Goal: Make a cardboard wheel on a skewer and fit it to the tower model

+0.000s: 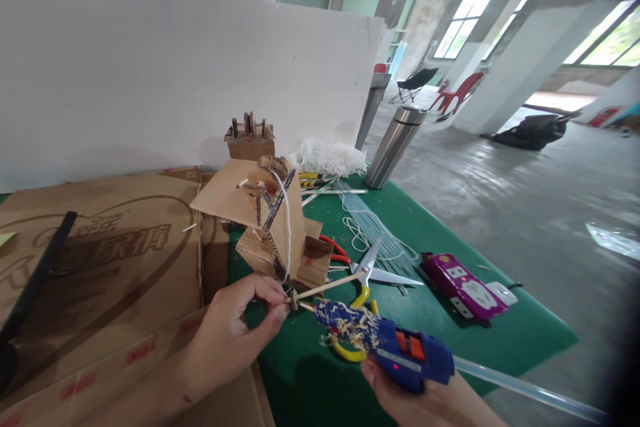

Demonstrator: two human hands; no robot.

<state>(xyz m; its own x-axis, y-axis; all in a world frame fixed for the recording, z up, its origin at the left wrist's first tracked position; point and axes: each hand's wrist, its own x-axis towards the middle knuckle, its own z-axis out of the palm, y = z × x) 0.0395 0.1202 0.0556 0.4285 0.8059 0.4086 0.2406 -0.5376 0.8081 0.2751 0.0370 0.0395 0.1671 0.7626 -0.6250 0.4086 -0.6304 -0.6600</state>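
My left hand (233, 327) pinches the near end of a thin wooden stick (330, 285), next to a small brown piece (294, 300) on it. My right hand (420, 403) is wrapped round a blue hot glue gun (395, 347), its body spotted with dried strands. The nozzle meets or nearly meets the small piece; I cannot tell which. From the gun's back end sticks out a clear glue stick (525, 385). Just beyond my left hand stands a cardboard model (295, 220) with a white string (289, 227) hanging down to my fingers.
Yellow-handled scissors (369, 270) lie open behind the glue gun, near red-handled pliers (336, 250). Clear glue sticks (383, 233), a purple box (467, 285) and a steel flask (397, 147) are on the green table (295, 373). Flat cardboard (100, 280) covers the left side.
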